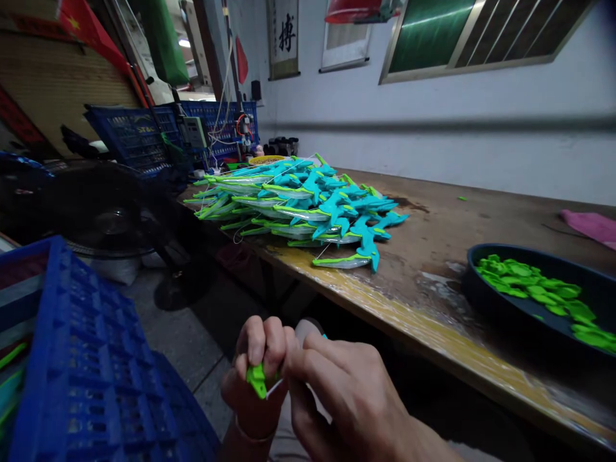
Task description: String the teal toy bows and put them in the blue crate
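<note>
Dim workshop surroundings are seen, with a long worn desk set against a pale wall. Below the desk edge, near the bottom of the view, a small green plastic piece is pinched in the left hand, whose fingers are curled closed around it; its pointed end is directed downward and slightly toward the viewer, with the long axis roughly upright. The right hand is pressed against the left, its fingertips closed on the same piece, and a thin white strand is seen just beside it. A blue plastic crate is placed to the left, near the hands. On the desk, a dark round tray is filled with loose green pieces, and farther off a pile of teal and green toy parts is laid, long axes mostly across the desk. On the wall, a hanging scroll is marked with the character 搏. A pink cloth is lying at the far right.
</note>
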`<state>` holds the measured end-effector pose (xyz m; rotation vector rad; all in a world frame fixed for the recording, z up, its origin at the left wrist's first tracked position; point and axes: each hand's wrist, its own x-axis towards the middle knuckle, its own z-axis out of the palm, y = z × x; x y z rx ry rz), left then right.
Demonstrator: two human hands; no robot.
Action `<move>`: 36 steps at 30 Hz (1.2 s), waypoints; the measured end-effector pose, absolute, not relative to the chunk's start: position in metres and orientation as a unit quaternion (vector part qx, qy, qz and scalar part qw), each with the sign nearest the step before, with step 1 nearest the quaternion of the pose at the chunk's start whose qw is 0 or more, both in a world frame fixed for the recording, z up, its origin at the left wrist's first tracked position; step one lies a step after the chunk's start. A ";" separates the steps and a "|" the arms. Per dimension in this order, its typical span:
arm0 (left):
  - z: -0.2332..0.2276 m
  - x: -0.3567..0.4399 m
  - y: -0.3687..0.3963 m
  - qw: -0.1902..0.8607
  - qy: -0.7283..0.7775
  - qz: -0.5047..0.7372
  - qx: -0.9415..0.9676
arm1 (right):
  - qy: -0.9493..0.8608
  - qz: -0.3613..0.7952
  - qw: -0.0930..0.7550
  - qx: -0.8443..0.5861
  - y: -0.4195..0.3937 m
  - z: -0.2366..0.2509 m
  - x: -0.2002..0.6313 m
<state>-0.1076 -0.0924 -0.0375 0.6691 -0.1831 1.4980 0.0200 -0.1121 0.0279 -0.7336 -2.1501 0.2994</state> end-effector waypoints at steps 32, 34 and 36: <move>-0.036 -0.106 -0.081 0.699 0.133 0.635 0.301 | -0.839 -0.109 0.430 -0.315 -0.092 0.000 0.016; -0.039 -0.103 -0.077 0.698 0.165 0.632 0.294 | -0.828 -0.155 0.433 -0.323 -0.085 -0.014 0.017; -0.045 -0.100 -0.075 0.694 0.208 0.625 0.290 | -0.821 -0.165 0.426 -0.342 -0.077 -0.025 0.019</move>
